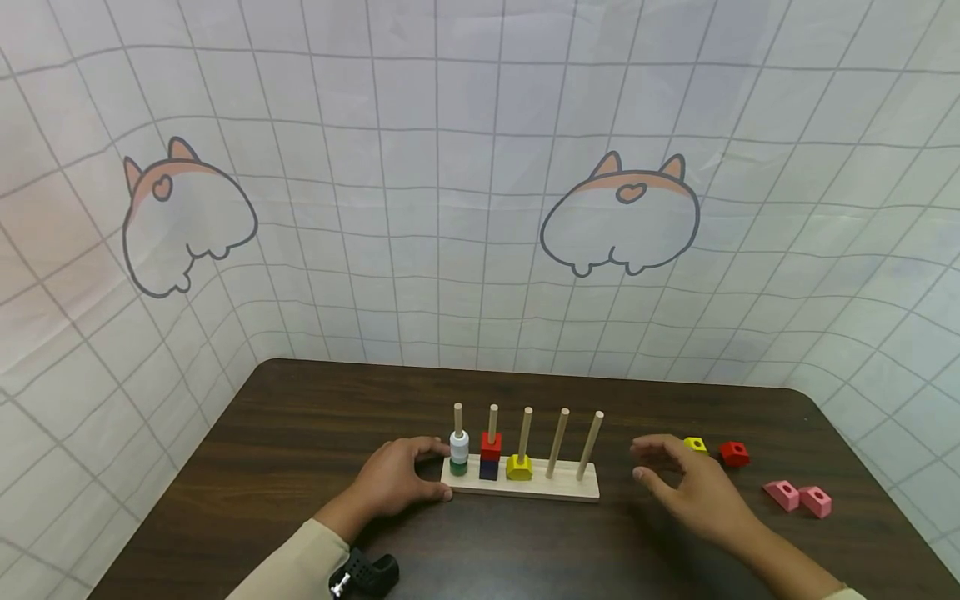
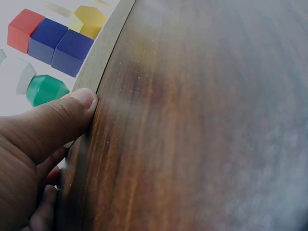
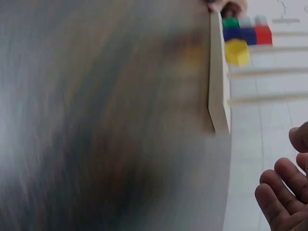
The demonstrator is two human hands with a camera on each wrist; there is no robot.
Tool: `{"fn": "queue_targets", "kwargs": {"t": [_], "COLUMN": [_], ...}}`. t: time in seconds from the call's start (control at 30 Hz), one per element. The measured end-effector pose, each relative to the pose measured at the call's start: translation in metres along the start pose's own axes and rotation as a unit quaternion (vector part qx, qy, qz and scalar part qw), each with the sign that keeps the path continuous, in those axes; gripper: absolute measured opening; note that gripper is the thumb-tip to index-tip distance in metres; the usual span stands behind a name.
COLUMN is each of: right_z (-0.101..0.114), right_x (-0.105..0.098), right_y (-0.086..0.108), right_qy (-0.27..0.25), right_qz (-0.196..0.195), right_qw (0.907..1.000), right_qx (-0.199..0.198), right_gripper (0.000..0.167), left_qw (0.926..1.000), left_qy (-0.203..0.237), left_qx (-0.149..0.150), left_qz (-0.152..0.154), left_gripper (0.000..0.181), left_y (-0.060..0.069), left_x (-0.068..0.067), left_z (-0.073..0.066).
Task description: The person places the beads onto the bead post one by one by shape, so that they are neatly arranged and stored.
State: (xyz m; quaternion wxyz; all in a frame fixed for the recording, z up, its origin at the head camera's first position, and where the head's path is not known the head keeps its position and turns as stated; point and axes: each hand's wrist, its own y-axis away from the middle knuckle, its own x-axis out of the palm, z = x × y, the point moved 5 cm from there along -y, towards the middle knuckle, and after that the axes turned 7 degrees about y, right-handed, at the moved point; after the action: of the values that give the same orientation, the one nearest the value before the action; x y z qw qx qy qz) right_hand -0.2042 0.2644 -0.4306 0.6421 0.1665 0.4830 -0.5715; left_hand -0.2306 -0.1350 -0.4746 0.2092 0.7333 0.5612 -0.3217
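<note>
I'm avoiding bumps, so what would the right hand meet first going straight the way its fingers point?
Probably the rightmost wooden peg of the stacking board; the right hand points leftward toward it, though the hand's height is unclear.

The brown table [image 1: 300, 425] bears a pegged board [image 1: 540, 486], yellow block [image 1: 696, 444], red block [image 1: 735, 455] and two pink blocks [image 1: 815, 502].

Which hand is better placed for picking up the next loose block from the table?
Probably the right hand: it holds nothing visible and is beside the loose yellow block. The left hand grips the wooden peg rack, farther from that block.
</note>
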Motion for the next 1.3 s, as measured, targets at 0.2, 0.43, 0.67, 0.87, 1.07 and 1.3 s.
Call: {"fn": "queue_targets", "kwargs": {"t": [0.2, 0.43, 0.67, 0.87, 1.07, 1.3], "right_z": [-0.03, -0.058, -0.077, -0.085, -0.092, -0.092], "right_x": [-0.018, -0.025, -0.025, -0.025, -0.022, -0.021], "right_y": [-0.004, -0.007, -0.009, -0.013, -0.014, -0.015], "right_qy": [0.043, 0.06, 0.071, 0.089, 0.1, 0.1], "right_qz": [-0.01, 0.004, 0.009, 0.019, 0.058, 0.063], "right_qw": [0.9987, 0.9974, 0.9962, 0.9941, 0.9906, 0.9899], "right_qx": [0.026, 0.041, 0.049, 0.059, 0.074, 0.078], "right_gripper": [0.039, 0.047, 0.05, 0.049, 0.045, 0.038], "left_qw": [1.0, 1.0, 0.9999, 0.9999, 1.0, 1.0], "left_qy": [0.0, -0.002, -0.007, -0.005, -0.005, -0.007], "left_qx": [0.001, 0.002, 0.007, 0.007, 0.006, 0.006], "left_qz": [-0.001, -0.001, -0.005, -0.005, -0.004, -0.004], "left_gripper": [0.055, 0.055, 0.055, 0.055, 0.055, 0.055], "left_y": [-0.001, -0.001, -0.002, -0.002, -0.001, -0.001], "left_x": [0.0, 0.0, 0.001, 0.0, 0.0, 0.0], "left_z": [0.0, 0.001, 0.003, 0.003, 0.003, 0.001]}}
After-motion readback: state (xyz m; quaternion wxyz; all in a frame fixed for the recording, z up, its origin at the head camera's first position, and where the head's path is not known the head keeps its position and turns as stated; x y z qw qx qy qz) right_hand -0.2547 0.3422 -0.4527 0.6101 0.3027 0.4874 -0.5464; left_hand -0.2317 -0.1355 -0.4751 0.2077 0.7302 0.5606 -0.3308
